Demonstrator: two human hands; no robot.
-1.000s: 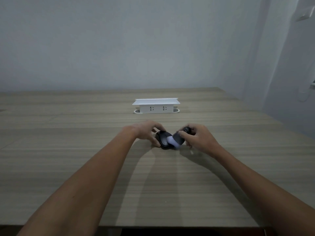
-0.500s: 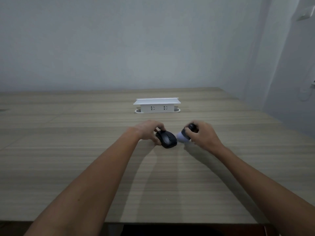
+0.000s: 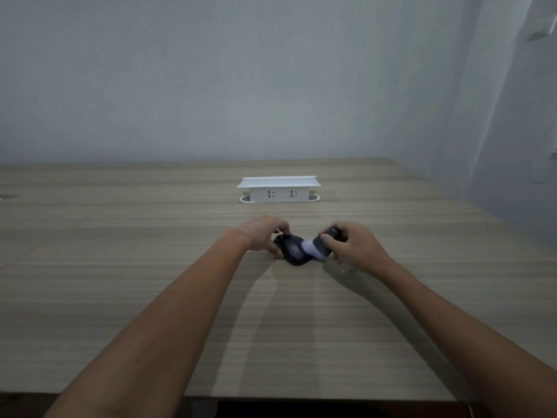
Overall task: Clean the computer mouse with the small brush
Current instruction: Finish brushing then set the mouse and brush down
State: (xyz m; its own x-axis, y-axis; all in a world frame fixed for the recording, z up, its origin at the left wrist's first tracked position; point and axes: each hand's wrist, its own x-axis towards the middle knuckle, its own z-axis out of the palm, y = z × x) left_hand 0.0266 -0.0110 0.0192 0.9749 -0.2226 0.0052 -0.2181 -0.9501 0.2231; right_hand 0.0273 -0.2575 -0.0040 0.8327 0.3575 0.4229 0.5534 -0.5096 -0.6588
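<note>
A black computer mouse (image 3: 293, 252) rests on the wooden table (image 3: 150, 267), a little past the middle. My left hand (image 3: 262, 235) grips its left side with fingers curled over the far edge. My right hand (image 3: 354, 247) holds a small brush (image 3: 316, 248) with a dark handle and pale bristles. The bristles lie on the right half of the mouse's top. Part of the handle is hidden inside my fist.
A white pop-up socket box (image 3: 278, 190) stands on the table behind the hands. A grey wall runs along the table's far edge, and the table's right edge slants close to the right wall. The near edge lies under my forearms.
Half a second ago the brush was lifted off to the right of the mouse; now its bristles are back on the mouse's top. The left hand has kept its hold.
</note>
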